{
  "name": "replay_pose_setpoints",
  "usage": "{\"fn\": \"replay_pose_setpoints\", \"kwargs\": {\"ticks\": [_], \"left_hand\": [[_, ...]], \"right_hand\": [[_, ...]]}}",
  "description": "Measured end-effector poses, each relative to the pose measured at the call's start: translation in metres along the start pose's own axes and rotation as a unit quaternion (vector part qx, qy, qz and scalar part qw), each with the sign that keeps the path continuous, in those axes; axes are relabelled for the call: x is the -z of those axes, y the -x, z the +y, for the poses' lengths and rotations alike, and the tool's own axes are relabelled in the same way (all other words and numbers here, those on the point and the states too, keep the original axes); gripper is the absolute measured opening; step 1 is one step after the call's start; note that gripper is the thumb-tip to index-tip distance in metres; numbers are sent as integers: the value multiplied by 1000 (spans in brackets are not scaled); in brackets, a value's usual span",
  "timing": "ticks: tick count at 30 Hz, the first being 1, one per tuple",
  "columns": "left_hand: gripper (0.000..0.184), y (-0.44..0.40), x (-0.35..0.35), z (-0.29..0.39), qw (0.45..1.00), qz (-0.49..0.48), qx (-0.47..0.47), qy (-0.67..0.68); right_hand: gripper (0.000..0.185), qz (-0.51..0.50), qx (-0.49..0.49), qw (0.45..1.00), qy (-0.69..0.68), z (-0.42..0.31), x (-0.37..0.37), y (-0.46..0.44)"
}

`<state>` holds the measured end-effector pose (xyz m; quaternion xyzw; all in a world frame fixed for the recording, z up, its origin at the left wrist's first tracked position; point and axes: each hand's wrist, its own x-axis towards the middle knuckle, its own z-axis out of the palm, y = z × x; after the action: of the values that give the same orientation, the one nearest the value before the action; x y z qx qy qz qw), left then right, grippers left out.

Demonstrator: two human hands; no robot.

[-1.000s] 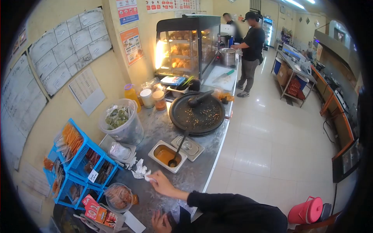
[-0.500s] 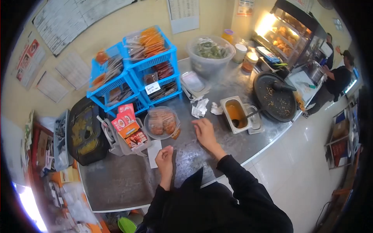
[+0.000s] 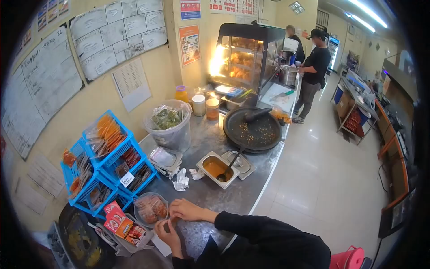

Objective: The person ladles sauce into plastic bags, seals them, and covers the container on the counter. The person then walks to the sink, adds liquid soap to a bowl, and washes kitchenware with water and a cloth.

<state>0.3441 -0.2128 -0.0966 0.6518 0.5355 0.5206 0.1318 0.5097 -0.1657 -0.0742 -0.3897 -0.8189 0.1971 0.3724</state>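
Observation:
My left hand (image 3: 168,235) and my right hand (image 3: 190,210) meet at the near right edge of a round clear plastic tub (image 3: 151,209), which holds bags of something reddish-brown. Fingers and thumbs are pinched close together; whatever lies between them, if anything, is too small to make out. Left of the tub, a grey bin (image 3: 122,245) carries red and orange printed cards (image 3: 128,227). A white sheet of paper (image 3: 161,245) lies beside my left hand. Crumpled white paper (image 3: 181,180) sits farther up the steel counter (image 3: 204,201).
Blue stacked baskets (image 3: 117,158) of packets stand at left. Beyond are a bucket of leaves (image 3: 169,125), a metal sauce pan with ladle (image 3: 217,169) and a black stone mortar (image 3: 252,130). A lit food warmer (image 3: 242,58) and two people (image 3: 315,62) are farther back.
The view has swung up and to the right, showing more of the room. My hands, apart before, have come together beside the plastic tub.

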Motion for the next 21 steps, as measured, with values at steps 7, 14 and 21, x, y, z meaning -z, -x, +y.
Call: {"fn": "replay_pose_setpoints", "kwargs": {"ticks": [7, 14, 21], "left_hand": [[18, -7, 53, 52, 934, -32, 178, 307], [28, -97, 187, 14, 979, 190, 33, 68], [15, -216, 254, -112, 994, 58, 79, 46]], "right_hand": [[9, 14, -123, 966, -225, -67, 25, 5], [11, 69, -160, 921, -347, -102, 22, -26], [11, 193, -173, 888, -381, -96, -23, -80]]}}
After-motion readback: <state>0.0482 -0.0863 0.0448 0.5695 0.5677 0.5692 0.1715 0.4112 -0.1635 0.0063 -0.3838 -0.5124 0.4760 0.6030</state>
